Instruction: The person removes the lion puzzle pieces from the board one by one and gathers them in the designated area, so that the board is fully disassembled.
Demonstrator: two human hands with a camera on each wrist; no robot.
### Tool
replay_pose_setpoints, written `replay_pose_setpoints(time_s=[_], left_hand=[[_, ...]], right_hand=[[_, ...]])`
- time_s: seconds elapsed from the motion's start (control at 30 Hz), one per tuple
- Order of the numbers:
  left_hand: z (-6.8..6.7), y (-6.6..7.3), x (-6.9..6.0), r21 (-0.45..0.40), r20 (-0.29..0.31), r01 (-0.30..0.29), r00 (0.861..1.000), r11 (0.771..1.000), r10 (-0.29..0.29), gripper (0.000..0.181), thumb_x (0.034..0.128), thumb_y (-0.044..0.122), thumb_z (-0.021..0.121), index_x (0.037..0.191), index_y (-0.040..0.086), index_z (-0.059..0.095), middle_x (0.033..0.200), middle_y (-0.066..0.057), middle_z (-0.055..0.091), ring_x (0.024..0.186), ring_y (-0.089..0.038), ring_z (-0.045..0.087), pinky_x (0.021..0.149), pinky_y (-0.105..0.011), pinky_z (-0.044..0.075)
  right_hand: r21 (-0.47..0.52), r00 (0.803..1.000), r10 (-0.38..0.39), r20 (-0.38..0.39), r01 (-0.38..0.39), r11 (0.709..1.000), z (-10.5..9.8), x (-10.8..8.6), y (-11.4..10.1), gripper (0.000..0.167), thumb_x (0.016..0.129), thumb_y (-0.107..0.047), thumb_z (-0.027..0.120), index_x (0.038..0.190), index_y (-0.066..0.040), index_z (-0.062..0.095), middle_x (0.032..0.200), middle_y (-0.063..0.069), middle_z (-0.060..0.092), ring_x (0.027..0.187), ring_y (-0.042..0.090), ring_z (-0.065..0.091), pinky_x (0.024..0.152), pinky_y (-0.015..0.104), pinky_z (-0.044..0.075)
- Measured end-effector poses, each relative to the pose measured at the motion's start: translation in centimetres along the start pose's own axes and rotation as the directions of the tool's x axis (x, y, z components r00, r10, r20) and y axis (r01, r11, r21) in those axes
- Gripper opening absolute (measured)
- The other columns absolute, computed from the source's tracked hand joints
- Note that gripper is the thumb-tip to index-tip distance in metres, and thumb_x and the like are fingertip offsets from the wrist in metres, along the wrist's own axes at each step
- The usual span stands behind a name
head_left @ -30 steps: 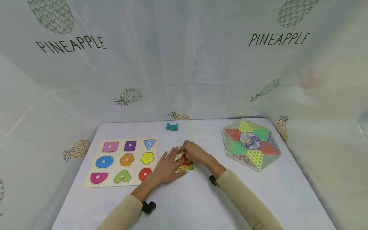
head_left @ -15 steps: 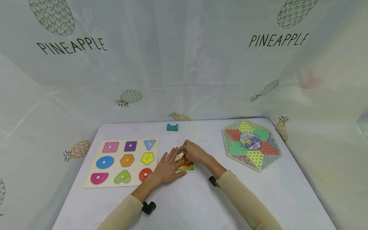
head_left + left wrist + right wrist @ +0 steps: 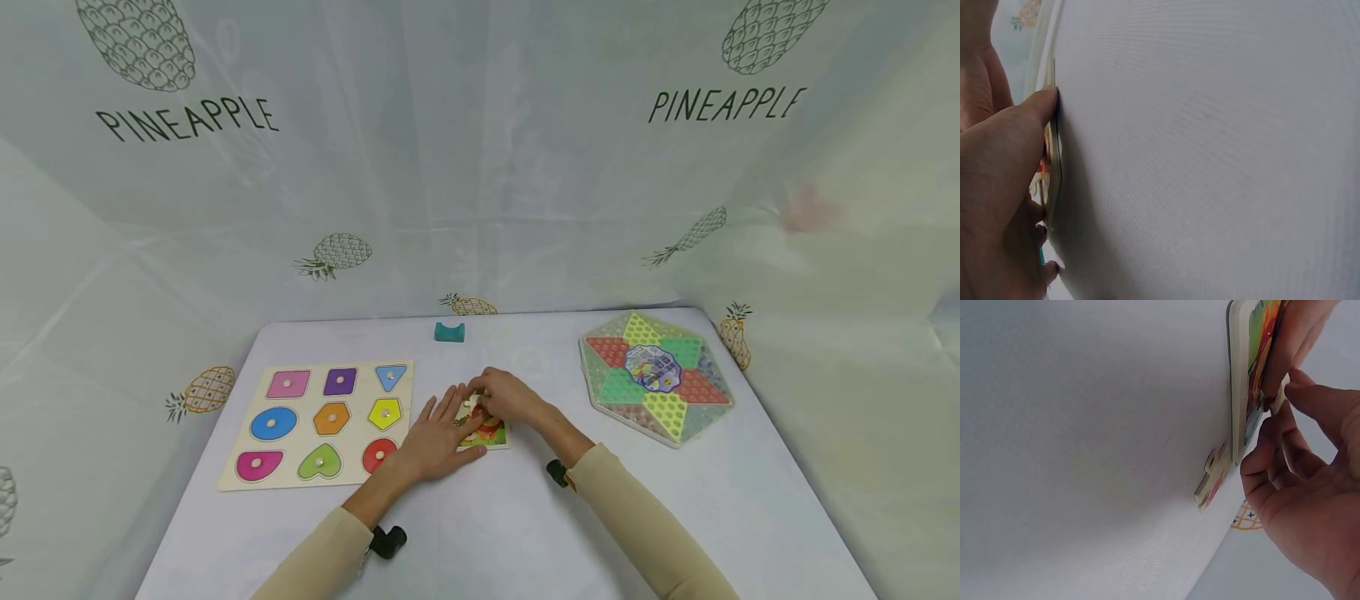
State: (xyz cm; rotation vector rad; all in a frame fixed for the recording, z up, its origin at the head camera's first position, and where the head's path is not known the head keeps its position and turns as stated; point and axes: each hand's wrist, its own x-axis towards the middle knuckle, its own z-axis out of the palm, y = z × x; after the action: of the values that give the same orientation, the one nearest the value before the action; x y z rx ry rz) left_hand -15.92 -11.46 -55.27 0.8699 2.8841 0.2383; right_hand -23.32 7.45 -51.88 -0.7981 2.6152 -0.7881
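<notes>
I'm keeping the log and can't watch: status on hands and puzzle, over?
Left hand rests on puzzle, covering part. Right hand pinches pale piece. Loose piece lies beside puzzle.

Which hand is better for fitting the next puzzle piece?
Probably the right hand: its thumb and finger seem to pinch a pale piece right by the picture puzzle. The left hand lies spread over the puzzle, so it looks better placed to steady it.
</notes>
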Motion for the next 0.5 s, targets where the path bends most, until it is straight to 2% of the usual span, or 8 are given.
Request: replay_pose_setpoints(time_s=[0.27,0.5], left_hand=[[-0.07,0.04,-0.01,0.015,0.005,0.0,1.0,1.0,0.0,0.066,0.0992,0.065,0.043,0.154,0.028,0.043,0.168,-0.018,0.01,0.155,-0.035,0.008,0.12,-0.063,0.017],[-0.11,0.06,-0.02,0.021,0.009,0.002,1.0,1.0,-0.002,0.066,0.0992,0.065,0.042,0.153,0.028,0.044,0.168,-0.018,0.01,0.155,-0.035,0.008,0.119,-0.064,0.018]], right_hand=[[0.065,0.999,0.033,0.007,-0.034,0.997,-0.3,0.08,-0.1,0.021,0.097,-0.007,0.063,0.114,-0.007,0.074,0.101,0.001,0.064,0.082,0.011,0.057,0.071,0.024,0.052],[0.102,1.0,0.014,0.011,-0.015,0.995,-0.33,0.1,0.12,0.019,0.098,-0.008,0.061,0.112,-0.008,0.075,0.096,-0.001,0.063,0.08,0.011,0.057,0.069,0.024,0.051]])
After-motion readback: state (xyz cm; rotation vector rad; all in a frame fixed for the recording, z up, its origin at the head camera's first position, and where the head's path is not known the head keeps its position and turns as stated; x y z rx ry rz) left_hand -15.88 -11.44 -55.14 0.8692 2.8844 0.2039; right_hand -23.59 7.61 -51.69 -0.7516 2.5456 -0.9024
